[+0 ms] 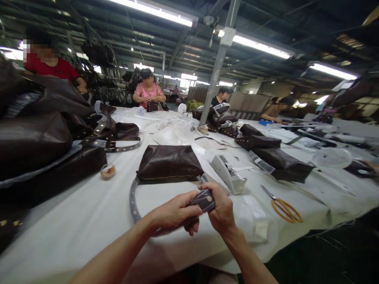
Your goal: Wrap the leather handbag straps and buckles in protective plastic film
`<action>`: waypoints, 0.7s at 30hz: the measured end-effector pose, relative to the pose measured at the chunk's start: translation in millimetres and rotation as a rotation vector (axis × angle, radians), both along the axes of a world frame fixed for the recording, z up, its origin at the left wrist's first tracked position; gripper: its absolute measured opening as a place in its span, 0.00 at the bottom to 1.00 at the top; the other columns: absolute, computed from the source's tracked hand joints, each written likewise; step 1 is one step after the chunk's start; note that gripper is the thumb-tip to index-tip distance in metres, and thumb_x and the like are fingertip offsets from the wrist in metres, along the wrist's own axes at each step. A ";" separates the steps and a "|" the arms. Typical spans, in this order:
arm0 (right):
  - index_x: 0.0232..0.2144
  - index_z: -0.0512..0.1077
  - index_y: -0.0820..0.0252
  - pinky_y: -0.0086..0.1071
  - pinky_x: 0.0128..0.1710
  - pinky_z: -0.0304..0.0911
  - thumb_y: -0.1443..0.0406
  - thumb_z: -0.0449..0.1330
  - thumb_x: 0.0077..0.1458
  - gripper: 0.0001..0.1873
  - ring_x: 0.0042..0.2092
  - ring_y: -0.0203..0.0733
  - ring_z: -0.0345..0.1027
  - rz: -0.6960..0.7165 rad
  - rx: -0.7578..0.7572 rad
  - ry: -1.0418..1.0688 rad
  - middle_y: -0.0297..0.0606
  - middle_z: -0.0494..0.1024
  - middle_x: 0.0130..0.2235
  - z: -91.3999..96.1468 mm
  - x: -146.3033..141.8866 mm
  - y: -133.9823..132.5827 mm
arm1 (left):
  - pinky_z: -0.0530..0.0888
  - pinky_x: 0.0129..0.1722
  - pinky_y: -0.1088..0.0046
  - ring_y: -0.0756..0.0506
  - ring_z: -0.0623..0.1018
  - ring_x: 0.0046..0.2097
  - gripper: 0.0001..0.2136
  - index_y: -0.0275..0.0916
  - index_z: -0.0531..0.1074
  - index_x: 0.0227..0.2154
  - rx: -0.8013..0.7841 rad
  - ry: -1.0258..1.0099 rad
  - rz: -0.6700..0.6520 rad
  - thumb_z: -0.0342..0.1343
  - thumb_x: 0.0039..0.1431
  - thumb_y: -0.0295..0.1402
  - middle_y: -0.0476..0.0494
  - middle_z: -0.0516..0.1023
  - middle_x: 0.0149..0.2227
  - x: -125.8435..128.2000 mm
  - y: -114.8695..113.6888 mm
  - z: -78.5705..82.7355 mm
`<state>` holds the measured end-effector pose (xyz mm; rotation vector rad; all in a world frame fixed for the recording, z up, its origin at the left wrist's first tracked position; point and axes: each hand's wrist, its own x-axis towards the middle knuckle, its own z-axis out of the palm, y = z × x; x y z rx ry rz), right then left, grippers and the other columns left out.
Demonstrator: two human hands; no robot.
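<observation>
My left hand [174, 213] and my right hand [220, 209] are both closed on the end of a dark leather strap [204, 200], held just above the white table [89, 221]. The strap curves away to the left [132, 201] and runs back to a dark brown leather bag [170, 161] lying flat just beyond my hands. A grey tape dispenser [229, 173] stands right of the bag, close to my right hand.
Yellow-handled scissors [284, 207] lie at the right. A small tape roll [107, 170] sits left of the bag. Piles of dark bags [35, 142] fill the left side, more bags [278, 157] lie right. Several other people work at the far end.
</observation>
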<state>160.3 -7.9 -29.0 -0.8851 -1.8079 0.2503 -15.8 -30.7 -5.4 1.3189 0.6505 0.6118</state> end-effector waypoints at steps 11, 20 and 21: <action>0.42 0.68 0.57 0.43 0.46 0.72 0.67 0.55 0.55 0.11 0.45 0.48 0.77 0.148 -0.208 0.313 0.43 0.80 0.45 -15.3 -32.5 7.3 | 0.65 0.18 0.80 0.53 0.68 0.18 0.06 0.39 0.61 0.39 0.135 0.129 0.152 0.46 0.62 0.35 0.55 0.69 0.20 -3.6 4.2 -6.9; 0.40 0.70 0.57 0.39 0.45 0.71 0.70 0.56 0.53 0.11 0.45 0.46 0.75 0.010 0.158 -0.069 0.44 0.79 0.43 -0.6 -10.1 16.3 | 0.64 0.18 0.80 0.53 0.68 0.17 0.06 0.40 0.58 0.39 0.103 0.148 -0.022 0.46 0.63 0.35 0.55 0.70 0.19 -8.3 17.3 12.4; 0.40 0.69 0.57 0.39 0.45 0.71 0.69 0.57 0.52 0.12 0.44 0.46 0.75 0.023 0.069 0.025 0.43 0.79 0.43 -2.6 -13.3 14.9 | 0.62 0.18 0.81 0.53 0.68 0.16 0.07 0.40 0.58 0.40 0.100 0.142 -0.057 0.46 0.63 0.36 0.55 0.70 0.19 -11.2 20.7 11.7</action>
